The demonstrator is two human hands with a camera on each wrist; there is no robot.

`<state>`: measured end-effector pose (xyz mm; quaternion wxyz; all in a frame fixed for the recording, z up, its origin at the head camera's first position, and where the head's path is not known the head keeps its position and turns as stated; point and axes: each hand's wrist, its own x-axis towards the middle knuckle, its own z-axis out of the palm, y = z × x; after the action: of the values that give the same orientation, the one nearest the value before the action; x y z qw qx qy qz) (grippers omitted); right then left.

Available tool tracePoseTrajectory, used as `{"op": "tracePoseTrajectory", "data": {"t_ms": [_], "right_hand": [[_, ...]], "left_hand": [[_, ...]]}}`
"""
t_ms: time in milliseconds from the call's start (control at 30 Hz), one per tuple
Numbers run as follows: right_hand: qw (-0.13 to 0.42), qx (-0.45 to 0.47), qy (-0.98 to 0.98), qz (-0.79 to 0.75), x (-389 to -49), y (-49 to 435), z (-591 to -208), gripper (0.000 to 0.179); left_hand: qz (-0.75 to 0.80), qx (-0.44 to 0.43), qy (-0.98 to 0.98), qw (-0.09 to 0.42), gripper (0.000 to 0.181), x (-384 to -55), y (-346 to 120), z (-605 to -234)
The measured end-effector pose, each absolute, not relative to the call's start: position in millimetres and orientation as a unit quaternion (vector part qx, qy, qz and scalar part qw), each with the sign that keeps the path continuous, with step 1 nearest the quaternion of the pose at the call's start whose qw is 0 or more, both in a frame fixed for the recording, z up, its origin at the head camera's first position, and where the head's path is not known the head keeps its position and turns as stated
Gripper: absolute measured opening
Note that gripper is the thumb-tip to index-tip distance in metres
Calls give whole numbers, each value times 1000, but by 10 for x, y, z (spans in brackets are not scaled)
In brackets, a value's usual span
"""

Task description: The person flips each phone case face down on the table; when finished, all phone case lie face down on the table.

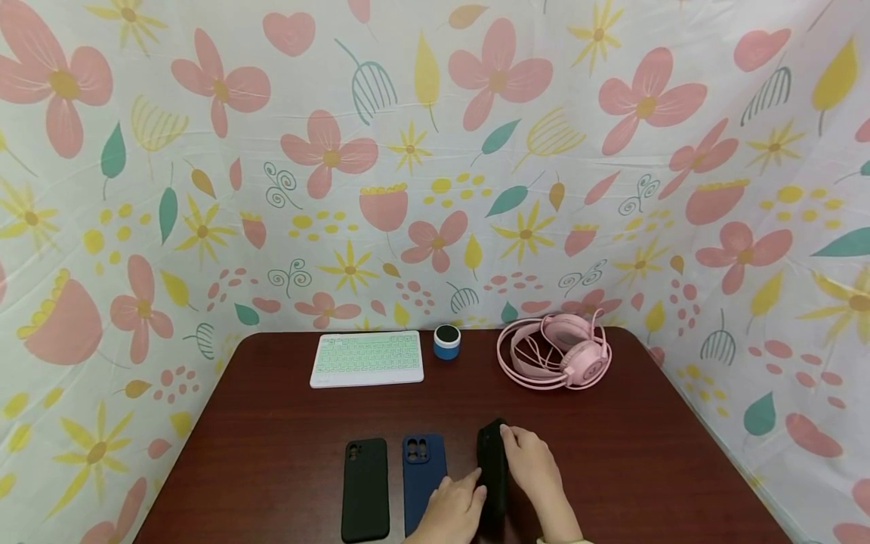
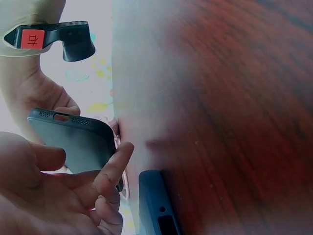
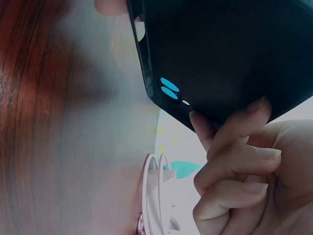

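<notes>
A black phone case (image 1: pixel 492 461) is held up on its edge, its hollow inner face and camera cutouts showing in the right wrist view. My right hand (image 1: pixel 537 462) grips its right side, with fingertips (image 3: pixel 257 104) against the inner face. On the other side, my left hand (image 1: pixel 450 508) touches the case with a nearly straight index finger (image 2: pixel 117 161); its thumb overlaps the case's back in the left wrist view. Left of it lie a blue phone case (image 1: pixel 424 476) and a dark green-black phone case (image 1: pixel 365 491), both backs up, the blue one partly covered by my left hand.
At the back of the brown table (image 1: pixel 272 431) are a white keyboard (image 1: pixel 367 359) with green keys, a small blue-and-white round device (image 1: pixel 446 344) and pink headphones (image 1: pixel 557 355) with their cable. A flower-printed cloth (image 1: pixel 435 189) hangs behind and beside the table.
</notes>
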<state>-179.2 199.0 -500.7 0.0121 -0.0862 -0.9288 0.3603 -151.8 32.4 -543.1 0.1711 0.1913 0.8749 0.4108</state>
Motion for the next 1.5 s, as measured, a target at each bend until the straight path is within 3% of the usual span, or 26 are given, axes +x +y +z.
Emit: {"op": "tracePoseTrajectory", "data": {"t_ms": [300,1500], "right_hand": [[28,-78,-929,360,-1785,2024,-4965,42],[23,-117,-938,324,-1799,2032,-5063,32]], "left_hand": [[487,156,839,185,50,-1571,265,-5404],[478,185,852,111,67,-1531,101,-5243]]}}
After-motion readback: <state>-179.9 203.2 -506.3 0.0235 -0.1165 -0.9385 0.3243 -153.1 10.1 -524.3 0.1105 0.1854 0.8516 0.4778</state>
